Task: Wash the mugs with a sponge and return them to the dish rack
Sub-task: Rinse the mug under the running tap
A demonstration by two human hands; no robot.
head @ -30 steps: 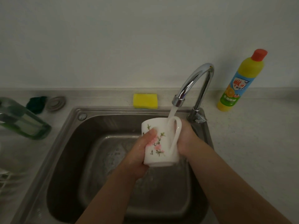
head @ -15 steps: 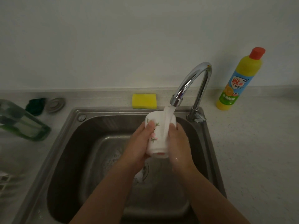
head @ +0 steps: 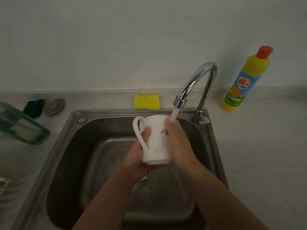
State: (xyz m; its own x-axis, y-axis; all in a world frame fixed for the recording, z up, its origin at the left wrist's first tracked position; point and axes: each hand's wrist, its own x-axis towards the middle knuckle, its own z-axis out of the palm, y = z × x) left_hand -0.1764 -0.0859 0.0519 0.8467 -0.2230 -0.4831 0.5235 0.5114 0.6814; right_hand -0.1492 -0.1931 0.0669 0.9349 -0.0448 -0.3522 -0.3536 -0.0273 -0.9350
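A white mug (head: 157, 140) with a small print sits under the running tap (head: 194, 83), above the steel sink (head: 69, 146). Its handle points left. My left hand (head: 141, 156) holds the mug from below and from the left, with the thumb beside the handle. My right hand (head: 178, 143) wraps round the mug's right side, fingers over the wall near the rim, where the water stream hits. A yellow sponge (head: 147, 102) lies on the counter behind the sink, apart from both hands.
A yellow dish soap bottle (head: 244, 82) with a red cap stands right of the tap. At left lie a green-tinted glass container (head: 21, 125), a dark green scourer (head: 34, 107) and a sink plug (head: 54, 106). White rack wires (head: 6, 185) show at the far left edge.
The mug has been turned in my hands: its handle, at the right a second ago, now points left, and a different print faces me. Water keeps running.
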